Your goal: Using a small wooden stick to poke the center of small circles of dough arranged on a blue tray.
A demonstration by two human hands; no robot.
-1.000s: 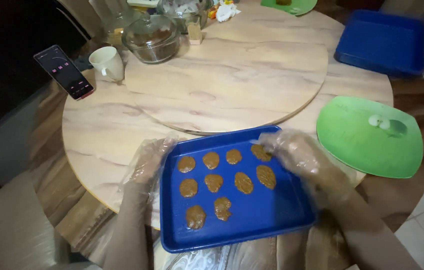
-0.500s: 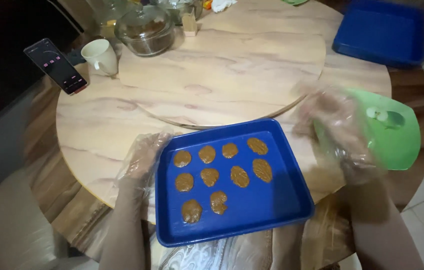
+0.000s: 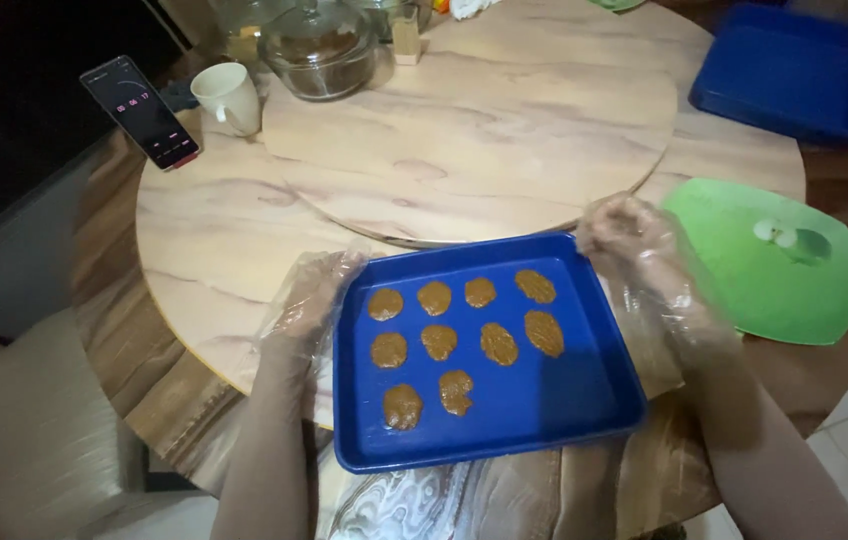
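two gloved hands are gripping a blue tray [image 3: 544, 420] of brown dough pieces [image 3: 439, 342]: left hand [image 3: 312, 296] clasping its left rim, right hand [image 3: 634, 240] its far corner; tilting it could be sliding them together.

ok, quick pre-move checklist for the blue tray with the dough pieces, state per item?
1. Left hand on the blue tray: ok, touching its left rim.
2. Right hand on the tray: ok, at the far right corner.
3. Firm grip: cannot tell, the plastic gloves blur the fingers.
4. Dough pieces apart: ok, ten, none touching.
5. Tray support: not ok, its near edge overhangs the table.
6. Green lid clear of the tray: ok, lying to the right.
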